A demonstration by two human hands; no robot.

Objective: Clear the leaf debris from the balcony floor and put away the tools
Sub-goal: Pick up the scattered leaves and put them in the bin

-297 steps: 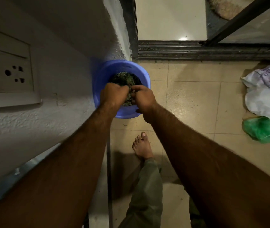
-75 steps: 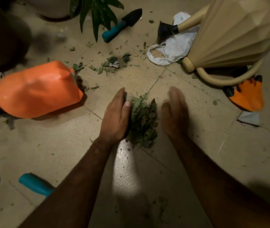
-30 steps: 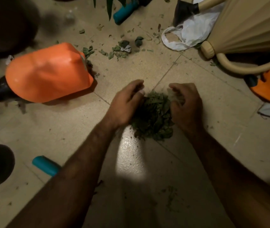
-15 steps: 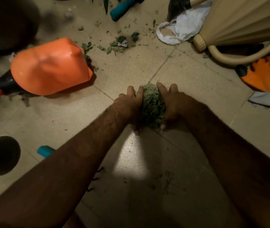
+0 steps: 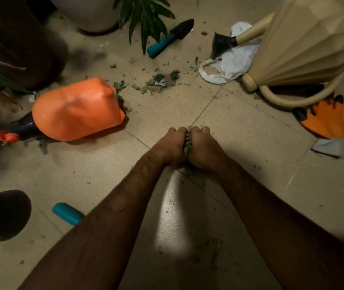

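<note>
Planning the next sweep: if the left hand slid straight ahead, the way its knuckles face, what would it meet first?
Probably bare tile, then the scattered leaf scraps ahead of the left hand, which grips the leaf bundle; the trowel lies further on.

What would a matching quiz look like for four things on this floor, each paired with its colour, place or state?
Things:
1. sprayer
2. trowel
3. watering can
4. leaf clump

Descriptions:
A. squeezed between the left hand and right hand
B. beige, at the right
C. orange, lying on its side
D. teal handle and black blade, near the plant

Pairs: 1-C; 2-D; 3-B; 4-A.
</note>
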